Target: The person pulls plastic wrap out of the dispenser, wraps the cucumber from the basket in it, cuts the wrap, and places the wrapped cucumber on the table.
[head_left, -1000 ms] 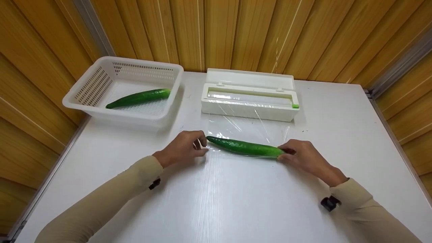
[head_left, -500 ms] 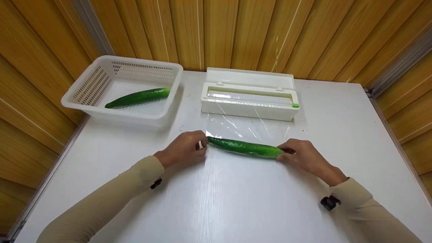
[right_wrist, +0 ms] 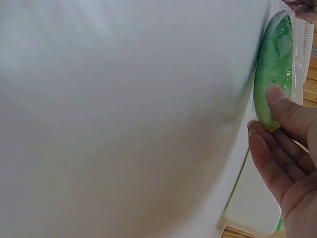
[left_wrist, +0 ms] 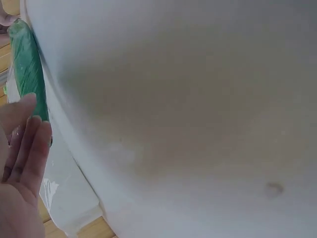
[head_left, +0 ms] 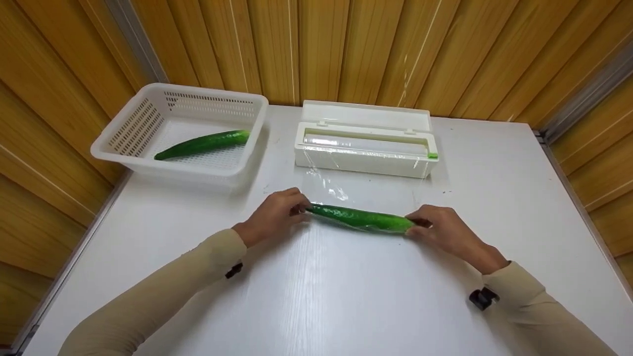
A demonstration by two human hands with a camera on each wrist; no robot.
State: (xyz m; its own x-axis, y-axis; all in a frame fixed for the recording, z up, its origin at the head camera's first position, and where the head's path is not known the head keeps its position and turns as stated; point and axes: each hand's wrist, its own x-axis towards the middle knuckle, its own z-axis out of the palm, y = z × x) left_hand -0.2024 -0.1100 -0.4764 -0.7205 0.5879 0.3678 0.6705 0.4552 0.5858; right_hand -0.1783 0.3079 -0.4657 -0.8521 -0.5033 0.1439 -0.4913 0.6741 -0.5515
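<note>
A dark green cucumber (head_left: 363, 219) lies crosswise on the white table, with clear plastic wrap around it. My left hand (head_left: 272, 213) pinches its dark tip at the left, thumb and fingertips touching the wrapped end in the left wrist view. At the paler right end, my right hand (head_left: 447, 231) grips the cucumber between thumb and fingers; the right wrist view shows the thumb (right_wrist: 278, 94) on top of it. The wrap (head_left: 368, 190) runs back from the cucumber to a white dispenser box (head_left: 363, 162), whose lid stands open over the roll (head_left: 363, 143).
A white perforated basket (head_left: 180, 168) stands at the back left with another cucumber (head_left: 203, 144) in it. Wood-patterned walls (head_left: 321, 49) rise behind the table (head_left: 346, 301) and on both sides.
My left hand has moved slightly right and closed its fingers on the cucumber's tip. The wrap has come over the cucumber, and its creases behind have shifted. The right hand has barely moved.
</note>
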